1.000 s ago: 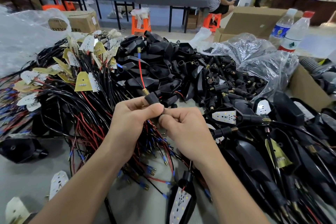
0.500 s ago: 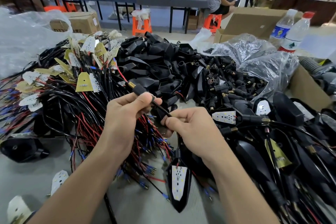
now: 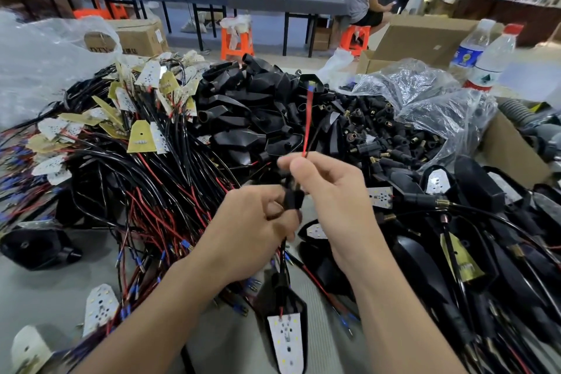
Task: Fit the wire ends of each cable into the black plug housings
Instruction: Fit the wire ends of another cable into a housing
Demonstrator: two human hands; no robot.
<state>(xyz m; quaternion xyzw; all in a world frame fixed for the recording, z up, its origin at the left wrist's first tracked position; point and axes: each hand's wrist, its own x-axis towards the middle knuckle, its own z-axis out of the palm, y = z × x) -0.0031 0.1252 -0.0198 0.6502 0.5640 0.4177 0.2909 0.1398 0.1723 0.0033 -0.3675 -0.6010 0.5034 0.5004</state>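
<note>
My left hand [image 3: 258, 228] grips a small black plug housing [image 3: 293, 199] on a black cable. That cable hangs down to a black lamp shell with a white LED board [image 3: 287, 334]. My right hand [image 3: 328, 188] pinches a red wire [image 3: 308, 124] and a black wire just above the housing. The red wire stands upright and ends in a blue-sleeved tip. Behind the hands lies a heap of black plug housings [image 3: 394, 143] with brass ends.
A tangle of red and black cables with LED boards [image 3: 142, 136] fills the left. Black lamp shells [image 3: 249, 106] are piled in the middle, finished assemblies [image 3: 470, 252] at the right. Clear bags, cardboard boxes and two water bottles [image 3: 485, 55] stand behind. A person sits on an orange stool far back.
The hands have come together again. The housing has slid from the upper left down to between the hands, and the red wire end now stands up from my right fingers.
</note>
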